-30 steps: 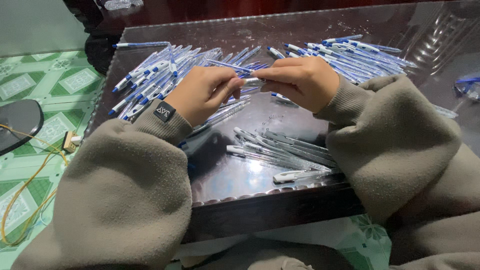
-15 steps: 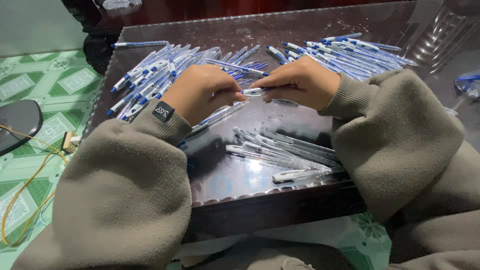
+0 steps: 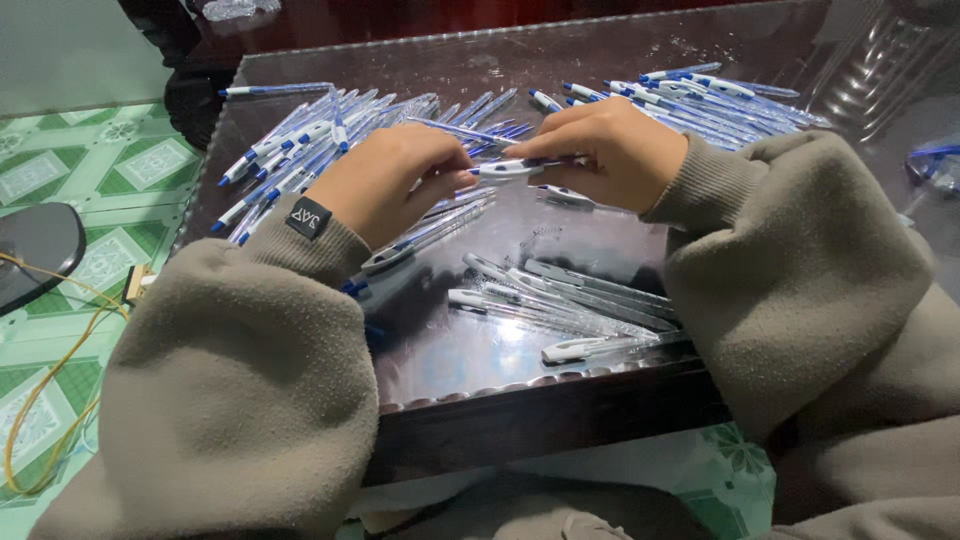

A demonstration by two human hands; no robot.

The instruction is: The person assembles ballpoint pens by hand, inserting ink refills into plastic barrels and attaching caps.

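Holding one pen (image 3: 508, 170) between both hands above the middle of the dark worktop (image 3: 480, 360), my left hand (image 3: 385, 185) pinches its left end and my right hand (image 3: 610, 150) grips the right end, fingers closed on it. Assembled pens (image 3: 300, 160) lie far left; clear barrels (image 3: 570, 300), probably empty, lie near.

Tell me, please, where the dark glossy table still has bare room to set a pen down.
Bare patches: the far strip of the dark glossy table beyond the pens, and the near left edge below the left hand. Crowded: the blue-and-white pen heap at left, another far right, and clear barrels near front.
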